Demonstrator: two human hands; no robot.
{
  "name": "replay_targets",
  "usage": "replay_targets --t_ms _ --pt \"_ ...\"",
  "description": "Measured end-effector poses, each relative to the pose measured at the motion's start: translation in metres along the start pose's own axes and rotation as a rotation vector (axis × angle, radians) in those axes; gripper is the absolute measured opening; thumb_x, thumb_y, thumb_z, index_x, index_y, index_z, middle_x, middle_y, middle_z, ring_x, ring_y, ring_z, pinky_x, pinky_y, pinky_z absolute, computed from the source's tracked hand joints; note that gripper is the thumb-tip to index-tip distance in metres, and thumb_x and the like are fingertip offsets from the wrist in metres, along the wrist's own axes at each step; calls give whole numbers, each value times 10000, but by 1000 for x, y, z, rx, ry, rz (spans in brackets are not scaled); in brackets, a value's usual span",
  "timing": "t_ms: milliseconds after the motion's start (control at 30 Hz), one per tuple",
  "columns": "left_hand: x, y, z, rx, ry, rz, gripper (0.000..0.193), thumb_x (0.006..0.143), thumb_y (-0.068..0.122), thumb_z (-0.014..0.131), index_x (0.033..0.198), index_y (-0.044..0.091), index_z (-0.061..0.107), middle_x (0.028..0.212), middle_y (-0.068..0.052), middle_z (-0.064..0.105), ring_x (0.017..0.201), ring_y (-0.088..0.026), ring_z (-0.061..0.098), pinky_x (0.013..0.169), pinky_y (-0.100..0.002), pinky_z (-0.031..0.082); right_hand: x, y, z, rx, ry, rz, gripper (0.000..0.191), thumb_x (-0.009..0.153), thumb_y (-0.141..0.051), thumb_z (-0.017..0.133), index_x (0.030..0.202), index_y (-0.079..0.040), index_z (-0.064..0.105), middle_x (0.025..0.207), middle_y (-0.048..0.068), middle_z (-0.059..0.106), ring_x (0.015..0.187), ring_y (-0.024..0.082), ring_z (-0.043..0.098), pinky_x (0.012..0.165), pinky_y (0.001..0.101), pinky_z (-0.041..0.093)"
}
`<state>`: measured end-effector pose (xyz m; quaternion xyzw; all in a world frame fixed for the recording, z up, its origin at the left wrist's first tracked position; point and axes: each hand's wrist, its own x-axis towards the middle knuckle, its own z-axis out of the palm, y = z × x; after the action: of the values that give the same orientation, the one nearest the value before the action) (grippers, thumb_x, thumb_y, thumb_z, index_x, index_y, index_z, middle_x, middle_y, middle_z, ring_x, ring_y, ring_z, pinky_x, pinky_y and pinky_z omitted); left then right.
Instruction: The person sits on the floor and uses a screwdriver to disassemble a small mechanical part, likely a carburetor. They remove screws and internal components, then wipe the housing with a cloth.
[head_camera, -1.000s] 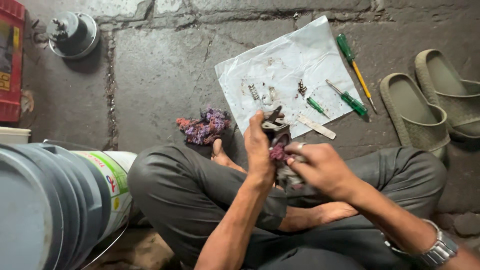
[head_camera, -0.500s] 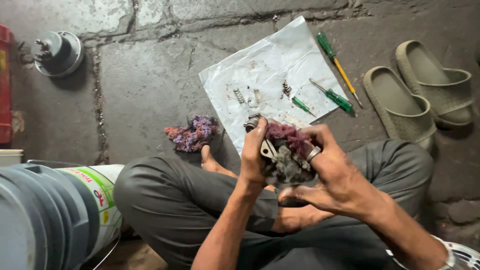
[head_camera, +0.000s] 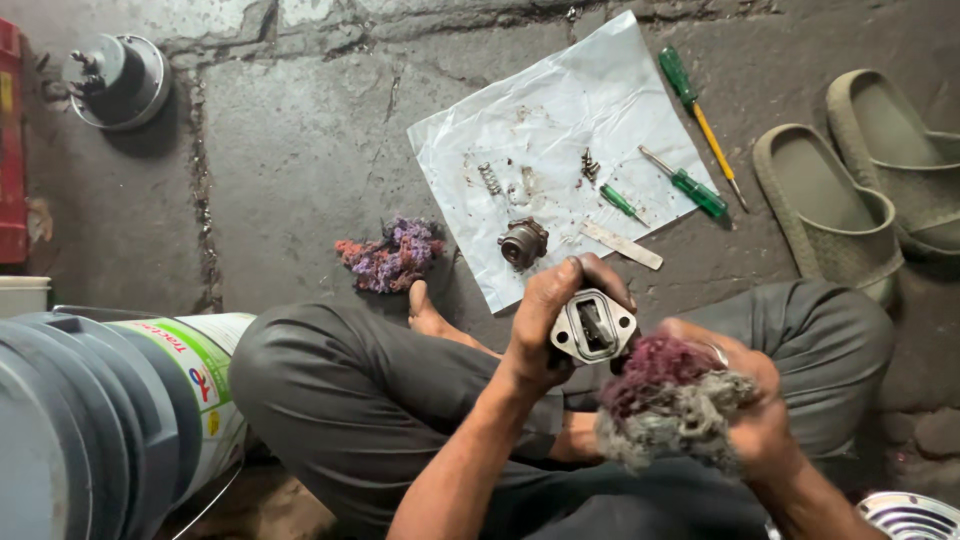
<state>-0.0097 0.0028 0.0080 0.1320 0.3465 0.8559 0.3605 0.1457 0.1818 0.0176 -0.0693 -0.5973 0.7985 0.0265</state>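
Since a second ago the metal part (head_camera: 592, 327) has come up off the lap and turned so its open square face points at the camera; the left hand (head_camera: 545, 320) is clamped round its left side, thumb over the top edge. The rag wad (head_camera: 668, 400), dark red and grey, has slid off the part: half a second ago it covered the face, now it sits bunched in the right hand (head_camera: 745, 400), fingers curled shut on it, just right of and below the part and touching its lower corner. So the face looks wiped and is bared for a look, in my judgement

Beyond the left hand lies the white sheet (head_camera: 560, 140) on the floor, with a small round piece (head_camera: 523, 243) close to the knuckles, springs (head_camera: 490, 179) farther off and a flat metal strip (head_camera: 622, 245) just ahead. Screwdrivers (head_camera: 690, 186) lie at the sheet's far right edge, sandals (head_camera: 830, 210) beyond those. A second rag (head_camera: 392, 255) lies ahead and to the left. Knees hem both hands in sideways; a big drum (head_camera: 90, 420) crowds the far left. Open room is mainly upward and forward over the sheet's near edge
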Motion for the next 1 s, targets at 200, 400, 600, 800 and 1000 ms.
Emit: replay_targets --t_ms 200,400,600,800,1000 --pt "-1 3 1 -255 -117 -18 599 1167 491 400 1016 -55 596 732 -193 665 610 -237 666 553 -311 530 -62 57 -47 614 355 185 808 783 8 732 1523 55 412 1390 270 588 1295 427 583 1093 586 449" --pt "-4 -5 1 -304 -114 -58 570 1132 476 441 1053 -68 591 808 -175 604 649 -263 674 576 -336 554 -82 69 -54 513 466 203 630 815 42 604 1429 104 483 1349 274 619 1253 413 629 1074 551 484" --pt "-8 -7 -4 -151 -128 -51 671 1154 521 468 1031 -124 604 842 -191 611 688 -246 655 624 -314 543 -47 45 -42 60 289 224 391 816 45 642 1198 128 664 1072 215 741 982 295 724 915 395 565" --pt "-7 -15 -3 -381 -135 -73 712 1064 626 455 1124 -73 578 888 -180 612 728 -272 686 676 -361 597 -3 34 -23 -376 236 247 367 840 -13 724 1195 44 653 1075 94 746 965 151 691 891 298 546" --pt "-4 -19 -10 -319 -111 20 695 1104 622 450 1079 -64 562 837 -193 629 701 -279 693 619 -344 583 22 44 -12 -519 259 295 476 812 -70 791 1249 12 620 1057 58 753 931 111 680 854 275 546"
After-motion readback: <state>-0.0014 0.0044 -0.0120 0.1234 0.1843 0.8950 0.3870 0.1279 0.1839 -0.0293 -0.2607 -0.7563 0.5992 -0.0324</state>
